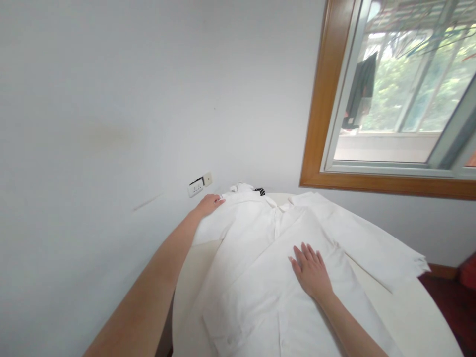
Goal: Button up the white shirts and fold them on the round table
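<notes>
Nearest, a white shirt (249, 263) lay across the table (416, 317), its lower part spread on the near side of the right fingers. The right hand (312, 272) rested palm down on the cloth, its fingers parted and gripping nothing; presumably that flat pressure kept the fabric from sliding. The shirt looked thin, matte and softly creased, seemingly opened out so its parts lay flat. One sleeve (372, 243) slanted off to the right of those fingers, a smooth, broad panel. The table's pale top curved away in a rounded edge. Farther off, the left hand (208, 204) reached the shirt's far left edge, fingers bent, perhaps to steady the cloth; whether they pinched it, I could not tell. To the right of those fingers, slightly beyond, showed a dark striped item (260, 191). Past them, hard plastic socket plates (196, 187) sat on the smooth wall (111, 99). Farthest, beyond the right fingers, a wooden window frame (323, 99) surrounded glass, with a dark garment (363, 84) hanging behind.
</notes>
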Available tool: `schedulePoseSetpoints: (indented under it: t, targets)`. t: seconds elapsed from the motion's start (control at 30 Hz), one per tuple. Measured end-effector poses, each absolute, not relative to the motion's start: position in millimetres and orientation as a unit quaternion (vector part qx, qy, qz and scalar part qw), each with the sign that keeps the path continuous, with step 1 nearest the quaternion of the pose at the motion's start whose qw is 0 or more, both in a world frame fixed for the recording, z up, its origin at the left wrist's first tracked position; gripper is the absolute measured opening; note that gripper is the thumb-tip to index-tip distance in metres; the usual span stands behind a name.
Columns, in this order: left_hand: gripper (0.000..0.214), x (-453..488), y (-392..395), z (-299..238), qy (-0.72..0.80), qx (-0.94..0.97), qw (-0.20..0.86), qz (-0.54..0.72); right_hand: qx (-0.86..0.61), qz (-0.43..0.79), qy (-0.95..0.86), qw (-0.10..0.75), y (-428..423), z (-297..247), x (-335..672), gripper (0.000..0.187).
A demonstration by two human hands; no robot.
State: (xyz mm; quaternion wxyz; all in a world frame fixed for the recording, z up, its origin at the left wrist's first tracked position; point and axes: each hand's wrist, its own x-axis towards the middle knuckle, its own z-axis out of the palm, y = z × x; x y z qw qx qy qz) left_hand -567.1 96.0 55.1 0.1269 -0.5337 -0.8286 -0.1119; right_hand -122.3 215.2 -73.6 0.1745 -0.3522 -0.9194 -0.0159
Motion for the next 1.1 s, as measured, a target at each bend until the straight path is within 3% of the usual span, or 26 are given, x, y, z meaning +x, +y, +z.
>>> schedulePoseSetpoints:
  t: [0.3,0.73,1.1]
  targets:
    - [0.051,-571.1,72.8,72.0,-0.842,-0.526,0.044,-0.110,-0.355,-0.004,-0.917,0.182,213.6,-69.9,-122.1,0.055]
    - [0.048,-586.8,15.7,84.3,-0.841,-0.539,-0.011,0.030,-0.359,0.008,-0.914,0.187,213.4,-70.0,-121.4,0.055]
    - [0.050,-577.3,-36.3,80.7,-0.847,-0.527,-0.062,-0.022,-0.362,0.005,-0.915,0.179,212.2,-68.6,-120.2,0.055]
